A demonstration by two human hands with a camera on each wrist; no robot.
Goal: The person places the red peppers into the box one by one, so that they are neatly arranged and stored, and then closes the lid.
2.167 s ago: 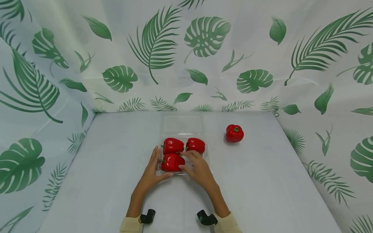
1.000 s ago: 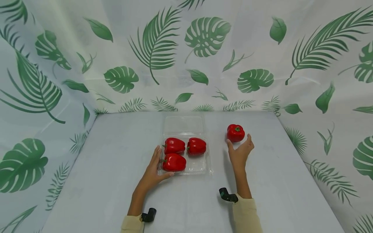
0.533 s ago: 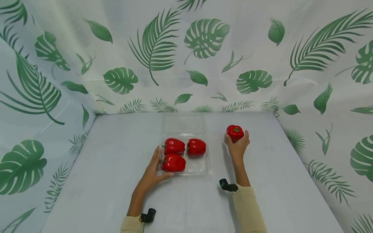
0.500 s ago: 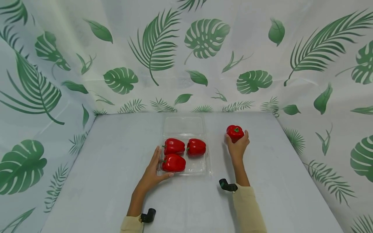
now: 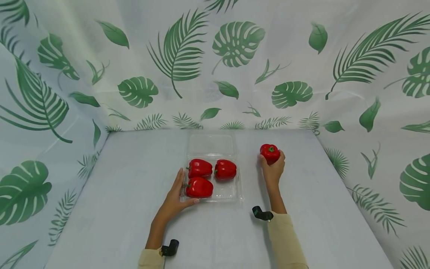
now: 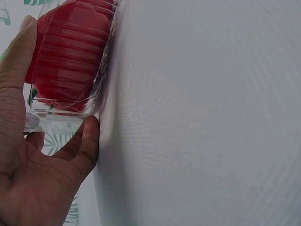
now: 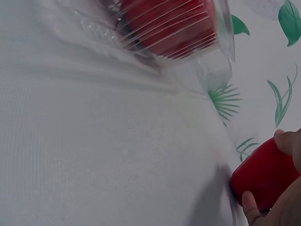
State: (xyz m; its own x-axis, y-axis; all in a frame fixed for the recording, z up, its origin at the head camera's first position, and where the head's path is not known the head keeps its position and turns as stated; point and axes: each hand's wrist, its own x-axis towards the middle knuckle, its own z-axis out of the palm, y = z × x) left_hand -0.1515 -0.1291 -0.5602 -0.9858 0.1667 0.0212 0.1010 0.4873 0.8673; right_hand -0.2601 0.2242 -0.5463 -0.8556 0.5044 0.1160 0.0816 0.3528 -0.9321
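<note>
A clear hinged plastic container [image 5: 228,192] stands open on the table with three red bell peppers in it. Two of these lie in its left half, a front pepper [image 5: 199,187] and a back pepper [image 5: 200,168]; the third pepper [image 5: 225,170] lies at the back right. My left hand [image 5: 173,201] touches the container's front left corner, its fingers along the left side and thumb along the front wall [image 6: 70,52]. To the right, my right hand [image 5: 273,172] grips a separate red bell pepper [image 5: 269,152], stem upward, between thumb and fingers. Whether its base touches the table I cannot tell.
The container's clear lid [image 5: 211,145] lies folded back behind it. A white table [image 5: 134,168] is bordered by a leaf-print curtain [image 5: 195,74] at the back and both sides. Each wrist carries a small black camera [image 5: 170,247].
My right hand has gone from the peppers in the container over to the separate pepper on the right and closed its fingers round it. The left hand has stayed at the container's corner.
</note>
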